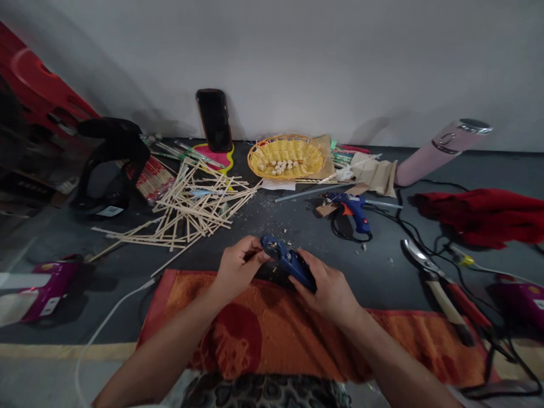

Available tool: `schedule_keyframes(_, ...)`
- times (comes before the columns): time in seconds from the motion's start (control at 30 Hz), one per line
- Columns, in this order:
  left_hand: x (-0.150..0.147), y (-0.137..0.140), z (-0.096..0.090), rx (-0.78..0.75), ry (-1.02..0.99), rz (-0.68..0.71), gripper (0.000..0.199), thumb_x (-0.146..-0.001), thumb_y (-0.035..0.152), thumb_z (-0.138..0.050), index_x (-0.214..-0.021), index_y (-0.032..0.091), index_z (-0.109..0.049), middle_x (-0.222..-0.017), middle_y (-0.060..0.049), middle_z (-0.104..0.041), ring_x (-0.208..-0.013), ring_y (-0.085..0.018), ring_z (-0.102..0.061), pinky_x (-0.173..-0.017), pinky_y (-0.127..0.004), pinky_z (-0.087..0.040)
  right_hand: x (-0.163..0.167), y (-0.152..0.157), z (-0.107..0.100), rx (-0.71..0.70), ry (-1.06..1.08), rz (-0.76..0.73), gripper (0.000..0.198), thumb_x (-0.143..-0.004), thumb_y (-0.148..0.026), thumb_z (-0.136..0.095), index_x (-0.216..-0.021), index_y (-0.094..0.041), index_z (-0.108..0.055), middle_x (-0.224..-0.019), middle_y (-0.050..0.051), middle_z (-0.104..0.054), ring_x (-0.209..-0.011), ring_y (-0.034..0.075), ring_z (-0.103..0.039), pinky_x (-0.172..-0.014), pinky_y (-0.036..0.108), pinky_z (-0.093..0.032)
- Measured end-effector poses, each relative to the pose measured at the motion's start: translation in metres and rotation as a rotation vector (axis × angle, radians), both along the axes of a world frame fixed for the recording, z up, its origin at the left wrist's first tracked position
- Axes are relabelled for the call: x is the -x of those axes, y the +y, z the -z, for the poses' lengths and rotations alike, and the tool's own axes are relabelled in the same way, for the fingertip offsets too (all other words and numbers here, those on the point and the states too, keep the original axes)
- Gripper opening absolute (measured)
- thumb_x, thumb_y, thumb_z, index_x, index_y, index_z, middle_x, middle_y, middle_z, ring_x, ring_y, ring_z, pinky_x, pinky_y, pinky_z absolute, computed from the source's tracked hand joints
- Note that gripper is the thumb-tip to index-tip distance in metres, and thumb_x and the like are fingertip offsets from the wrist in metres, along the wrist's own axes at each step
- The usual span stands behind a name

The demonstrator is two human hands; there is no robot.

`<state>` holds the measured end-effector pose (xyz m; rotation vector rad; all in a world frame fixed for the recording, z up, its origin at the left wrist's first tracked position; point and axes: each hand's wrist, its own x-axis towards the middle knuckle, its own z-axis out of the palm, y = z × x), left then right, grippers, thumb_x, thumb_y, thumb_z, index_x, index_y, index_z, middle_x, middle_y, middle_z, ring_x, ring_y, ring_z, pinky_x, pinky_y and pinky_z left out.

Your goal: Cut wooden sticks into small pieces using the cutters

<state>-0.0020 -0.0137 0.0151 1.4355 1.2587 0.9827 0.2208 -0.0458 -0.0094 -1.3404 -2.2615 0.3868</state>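
Note:
My right hand (pixel 329 283) is wrapped round the body of a dark blue hand tool (pixel 293 263), held slantwise just above the near edge of the worktop. My left hand (pixel 240 263) is closed in a pinch at the tool's upper left end; whatever lies between its fingertips is too small to make out. Pale crumbs and small offcuts (pixel 284 231) lie scattered on the dark surface just beyond the tool. Below both hands an orange and red towel (pixel 229 340) is spread along the front edge.
Thin wooden sticks (pixel 191 207) lie piled on the left. A yellow basket (pixel 285 141) holds small pale pieces. A blue glue gun (pixel 359 215), pruning shears (pixel 442 283), cables, a red cloth (pixel 484 215) and a pink bottle (pixel 442 150) occupy the right. A phone (pixel 213 120) leans on the wall.

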Motion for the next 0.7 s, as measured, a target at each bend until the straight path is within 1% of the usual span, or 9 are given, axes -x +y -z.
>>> schedule_keyframes(0.07,0.0005,0.0002,-0.0005,-0.021,0.03,-0.006,0.013,-0.083,0.027,-0.06,-0.074,0.017,-0.058,-0.069,0.001,-0.066,-0.064,-0.012,-0.059,-0.059,-0.019,-0.041,0.0002,0.0007,-0.0002,-0.014,-0.01,-0.001,0.056,-0.09,-0.035,-0.052,-0.139,-0.016,-0.033,-0.116,0.014,-0.064,-0.098,0.025,-0.066,-0.083,0.038,-0.056)
schedule_keyframes(0.17,0.0031,0.001,-0.0005,-0.058,0.068,0.054,0.017,-0.085,0.025,-0.057,-0.07,0.017,-0.06,-0.067,0.0,-0.066,-0.064,-0.012,-0.058,-0.061,-0.02,-0.041,0.0016,0.0008,-0.0015,-0.004,-0.033,-0.006,0.06,-0.089,-0.037,-0.053,-0.141,-0.015,-0.031,-0.114,0.015,-0.064,-0.098,0.026,-0.065,-0.083,0.039,-0.056)
schedule_keyframes(0.27,0.0058,0.0021,0.0005,-0.057,0.024,0.132,0.018,-0.086,0.025,-0.056,-0.071,0.017,-0.063,-0.07,-0.002,-0.068,-0.066,-0.013,-0.06,-0.064,-0.021,-0.042,0.0025,0.0006,-0.0023,0.021,-0.044,-0.008,0.062,-0.089,-0.038,-0.053,-0.141,-0.014,-0.03,-0.113,0.015,-0.063,-0.098,0.026,-0.064,-0.083,0.04,-0.056)
schedule_keyframes(0.37,0.007,0.0032,0.0007,-0.04,-0.038,0.164,0.018,-0.086,0.026,-0.058,-0.072,0.016,-0.064,-0.072,-0.003,-0.069,-0.069,-0.015,-0.062,-0.067,-0.023,-0.044,0.0021,0.0005,-0.0025,0.045,-0.039,-0.018,0.06,-0.089,-0.037,-0.053,-0.14,-0.015,-0.03,-0.112,0.014,-0.063,-0.097,0.026,-0.064,-0.083,0.04,-0.055)
schedule_keyframes(0.5,0.0065,0.0039,-0.0011,-0.011,-0.051,0.177,0.024,-0.088,0.031,-0.055,-0.071,0.016,-0.064,-0.07,-0.004,-0.069,-0.068,-0.015,-0.062,-0.068,-0.024,-0.045,0.002,-0.0001,-0.0044,0.078,-0.029,-0.035,0.058,-0.09,-0.036,-0.052,-0.141,-0.018,-0.03,-0.112,0.012,-0.063,-0.095,0.024,-0.065,-0.082,0.038,-0.055)
schedule_keyframes(0.7,0.0043,0.0023,-0.0032,0.021,-0.031,0.147,0.025,-0.087,0.033,-0.055,-0.071,0.017,-0.063,-0.069,-0.003,-0.069,-0.068,-0.016,-0.062,-0.068,-0.024,-0.045,0.0036,-0.0043,-0.0064,0.05,-0.073,-0.009,0.054,-0.092,-0.035,-0.049,-0.139,-0.017,-0.032,-0.105,0.012,-0.066,-0.085,0.024,-0.068,-0.074,0.037,-0.057)
